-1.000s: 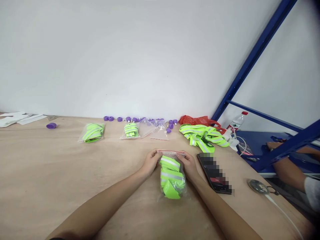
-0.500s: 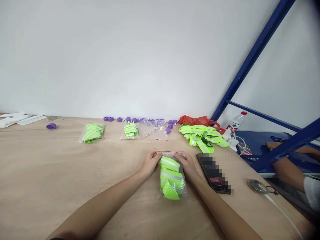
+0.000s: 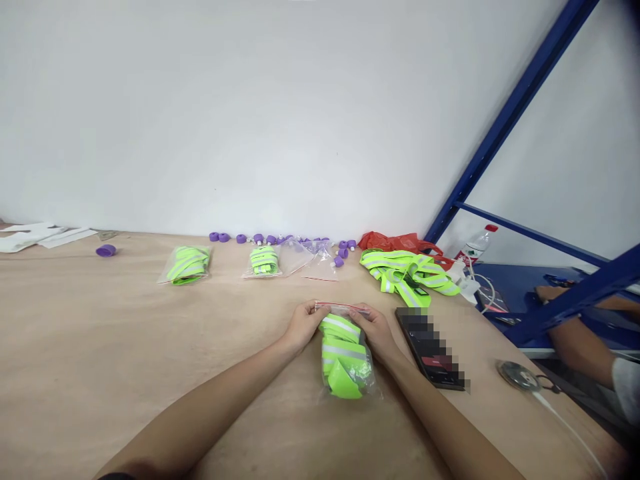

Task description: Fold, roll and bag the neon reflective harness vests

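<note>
Here, one clear plastic bag with red-edged seal (image 3: 345,357), holding neon-yellow reflective strapping; top edge pinched between left hand (image 3: 304,325) and right hand (image 3: 375,328), fingers closed.

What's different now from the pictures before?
Just a little: the thumb of the left hand seems to have slid slightly right along the top of the bag. The right hand still holds it too; nothing was let go. The phone and bottle stayed put.
</note>
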